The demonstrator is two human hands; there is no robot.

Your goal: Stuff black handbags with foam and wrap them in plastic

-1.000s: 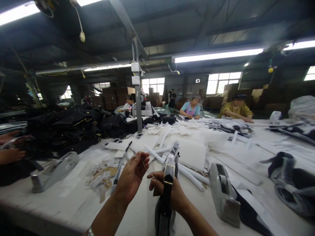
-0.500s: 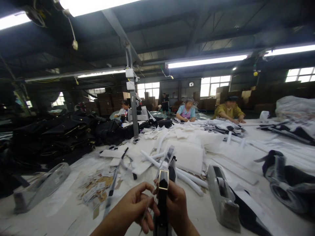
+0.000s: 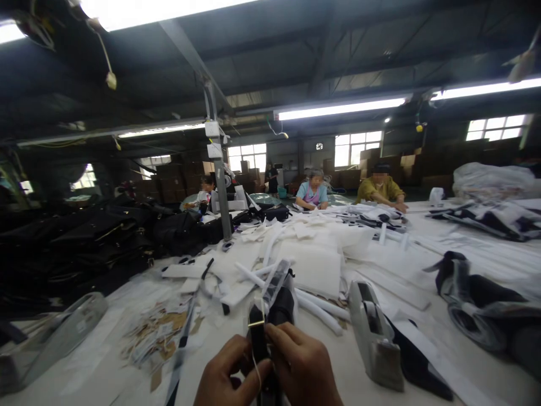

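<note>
Strap (image 3: pixel 258 340), black, with gold-toned buckle (image 3: pixel 256 324), low at centre above the desk (image 3: pixel 105 366), between both hands. Left hand (image 3: pixel 230 369): grip closed on strap, thin pale cord (image 3: pixel 255 363) crossing by the thumb. Right hand (image 3: pixel 304 363): grip closed at strap's other side. Grey tape dispenser (image 3: pixel 376 338) to the right; paper-tag heap (image 3: pixel 158 332) left; white tubes (image 3: pixel 319 311) beyond.

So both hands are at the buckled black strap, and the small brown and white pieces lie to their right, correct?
Not quite: the left hand and right hand are at the buckled black strap, but the small brown and white pieces lie to their left, as the head view shows.
</note>
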